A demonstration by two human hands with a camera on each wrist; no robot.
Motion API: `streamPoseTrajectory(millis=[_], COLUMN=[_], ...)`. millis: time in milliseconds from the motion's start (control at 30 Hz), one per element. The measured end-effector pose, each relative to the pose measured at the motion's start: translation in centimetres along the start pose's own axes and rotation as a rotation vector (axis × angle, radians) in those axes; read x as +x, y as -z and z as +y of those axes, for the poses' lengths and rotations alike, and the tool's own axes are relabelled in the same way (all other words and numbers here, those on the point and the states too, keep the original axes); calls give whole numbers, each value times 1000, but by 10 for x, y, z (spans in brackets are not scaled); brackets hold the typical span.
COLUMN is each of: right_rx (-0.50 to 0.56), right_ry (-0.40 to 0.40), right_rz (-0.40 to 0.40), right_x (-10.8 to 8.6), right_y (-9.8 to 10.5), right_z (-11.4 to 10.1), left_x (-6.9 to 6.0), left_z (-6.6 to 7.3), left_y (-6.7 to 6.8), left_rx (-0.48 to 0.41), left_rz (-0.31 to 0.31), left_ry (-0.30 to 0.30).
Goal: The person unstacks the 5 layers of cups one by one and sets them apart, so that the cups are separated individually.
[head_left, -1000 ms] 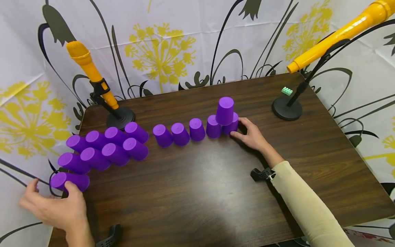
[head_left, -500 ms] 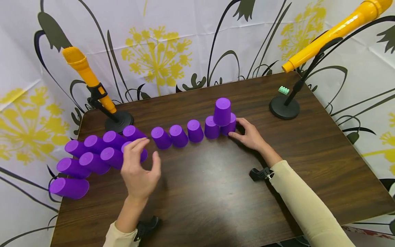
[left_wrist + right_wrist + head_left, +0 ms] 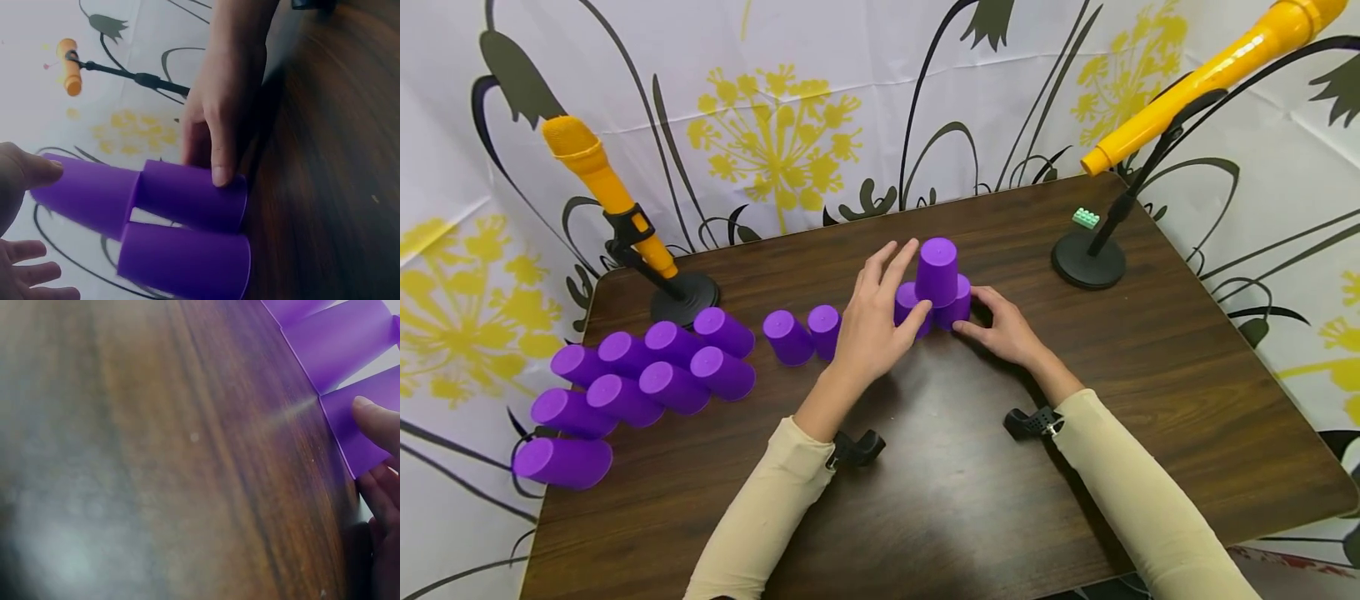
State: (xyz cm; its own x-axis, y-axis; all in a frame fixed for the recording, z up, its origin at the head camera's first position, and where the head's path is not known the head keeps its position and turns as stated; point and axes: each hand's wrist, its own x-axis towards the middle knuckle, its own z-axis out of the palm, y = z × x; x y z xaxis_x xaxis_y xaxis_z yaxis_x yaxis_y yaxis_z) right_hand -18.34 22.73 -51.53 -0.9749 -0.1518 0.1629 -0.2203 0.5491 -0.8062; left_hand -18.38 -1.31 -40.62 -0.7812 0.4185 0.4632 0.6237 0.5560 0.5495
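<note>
One purple cup stands upside down across two others at the right end of a row on the dark table. My left hand is beside that upper cup, thumb and fingers spread; in the left wrist view its thumb lies by the upper cup, and contact is unclear. With my right hand I hold the rightmost lower cup between thumb and fingers, as the right wrist view shows on its cup. Part of the row is hidden behind my left hand.
Several purple cups stand in slanting rows at the left, one nearest the left edge. Two yellow microphones on black stands are at the back corners. A small green brick lies by the right stand.
My left hand has travelled from the far-left cups across to the stacked cup, passing over the table with nothing in it. My right hand has stayed at the lower right cup.
</note>
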Motion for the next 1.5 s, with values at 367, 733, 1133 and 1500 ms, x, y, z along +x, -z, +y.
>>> streamPoseTrajectory(millis=[367,733,1133,1500], right_rx=[-4,-23,-45,-37], right_ry=[8,16,20,17], right_rz=[5,5,19,9], right_x=[0,-1,-3,0], right_y=[-1,-1,-1,0], right_z=[1,-3,-1,0], left_x=[22,2,-118,-227], left_z=[-4,-3,-20,-82], left_y=[-29,-12,92,161], left_rx=[-44,-106,-67,450], left_rz=[83,212,447,741], left_ry=[-4,-43,59,589])
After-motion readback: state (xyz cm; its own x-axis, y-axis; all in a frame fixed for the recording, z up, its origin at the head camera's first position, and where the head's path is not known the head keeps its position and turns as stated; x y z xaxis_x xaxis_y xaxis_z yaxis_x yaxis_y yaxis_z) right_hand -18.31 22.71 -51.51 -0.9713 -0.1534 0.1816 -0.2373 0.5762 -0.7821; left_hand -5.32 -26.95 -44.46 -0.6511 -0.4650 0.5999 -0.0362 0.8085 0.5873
